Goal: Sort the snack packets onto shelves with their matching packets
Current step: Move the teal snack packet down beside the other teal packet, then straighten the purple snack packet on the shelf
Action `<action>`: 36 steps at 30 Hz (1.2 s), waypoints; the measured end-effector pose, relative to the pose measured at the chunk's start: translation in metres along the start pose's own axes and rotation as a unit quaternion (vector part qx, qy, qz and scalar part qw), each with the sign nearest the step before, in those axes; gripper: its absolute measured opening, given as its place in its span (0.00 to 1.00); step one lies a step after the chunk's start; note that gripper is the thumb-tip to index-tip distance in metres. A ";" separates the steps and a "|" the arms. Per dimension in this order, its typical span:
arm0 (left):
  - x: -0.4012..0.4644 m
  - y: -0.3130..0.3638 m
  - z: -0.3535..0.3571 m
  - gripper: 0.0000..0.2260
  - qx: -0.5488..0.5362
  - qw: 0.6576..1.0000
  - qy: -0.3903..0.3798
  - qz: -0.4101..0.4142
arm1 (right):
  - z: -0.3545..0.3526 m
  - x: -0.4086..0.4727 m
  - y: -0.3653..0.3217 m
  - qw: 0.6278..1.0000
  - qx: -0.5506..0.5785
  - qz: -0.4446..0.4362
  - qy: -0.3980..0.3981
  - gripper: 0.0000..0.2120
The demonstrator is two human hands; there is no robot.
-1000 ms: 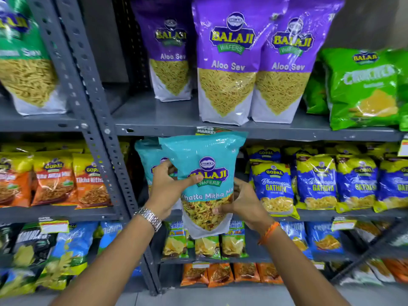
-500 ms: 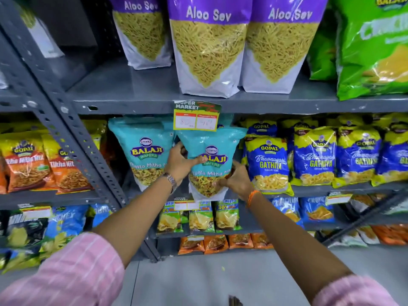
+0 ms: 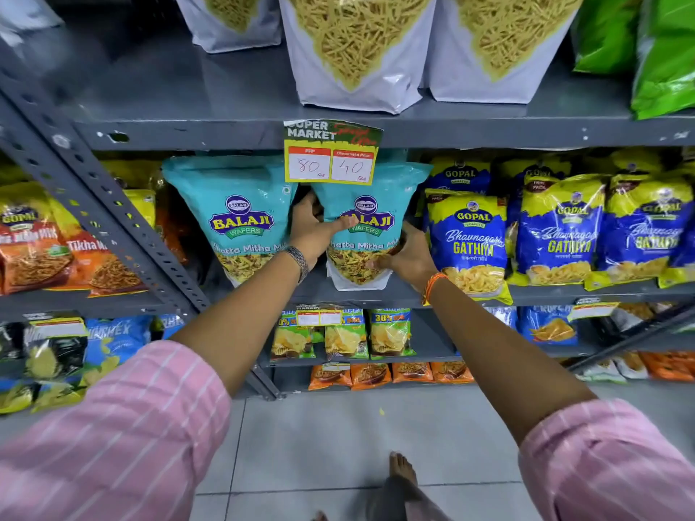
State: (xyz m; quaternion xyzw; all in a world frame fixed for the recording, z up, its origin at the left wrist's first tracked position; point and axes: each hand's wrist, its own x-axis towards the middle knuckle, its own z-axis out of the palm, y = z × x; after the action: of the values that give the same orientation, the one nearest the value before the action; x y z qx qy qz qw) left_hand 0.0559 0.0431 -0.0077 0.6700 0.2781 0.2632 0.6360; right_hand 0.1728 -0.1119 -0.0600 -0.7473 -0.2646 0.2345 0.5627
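A teal Balaji Khatta Mitha Mix packet [image 3: 370,204] stands upright on the middle shelf [image 3: 406,295], under a price tag. My left hand [image 3: 312,231] grips its left edge with the thumb across the front. My right hand [image 3: 408,257] holds its lower right corner. A matching teal packet [image 3: 237,216] stands right beside it on the left, upright on the same shelf.
Blue and yellow Gopal Gathiya packets [image 3: 470,238] stand close on the right. Orange Gopal packets [image 3: 94,257] fill the left bay past a slanted grey upright [image 3: 113,220]. Aloo Sev bags [image 3: 357,43] sit on the shelf above. Smaller packets fill lower shelves. My bare foot [image 3: 402,470] is on the tiled floor.
The teal packet has gone from in front of the shelf back onto it, beside its match. The camera has tilted down and moved closer.
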 end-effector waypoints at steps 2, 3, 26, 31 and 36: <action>0.001 -0.003 -0.001 0.28 -0.008 1.000 -0.004 -0.006 | 0.001 -0.002 0.001 1.000 0.002 -0.008 -0.001 0.39; 0.001 -0.004 -0.001 0.28 -0.010 1.000 -0.005 -0.007 | 0.001 -0.002 0.001 1.000 0.004 -0.009 -0.001 0.39; -0.130 0.086 -0.071 0.17 0.136 0.986 -0.083 0.053 | -0.029 -0.121 -0.166 0.957 0.049 -0.198 0.205 0.33; -0.125 0.166 -0.068 0.13 0.027 0.979 -0.001 0.201 | -0.029 -0.102 -0.229 0.947 0.039 -0.259 0.188 0.29; -0.077 0.224 -0.064 0.19 -0.014 0.972 0.041 0.229 | -0.029 -0.080 -0.264 0.942 0.012 -0.267 0.203 0.29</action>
State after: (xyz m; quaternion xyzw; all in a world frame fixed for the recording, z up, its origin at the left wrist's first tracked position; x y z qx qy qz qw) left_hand -0.0351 0.0262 0.2192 0.6957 0.1396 0.4330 0.5560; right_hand 0.0969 -0.1251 0.2063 -0.6740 -0.3319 -0.0775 0.6554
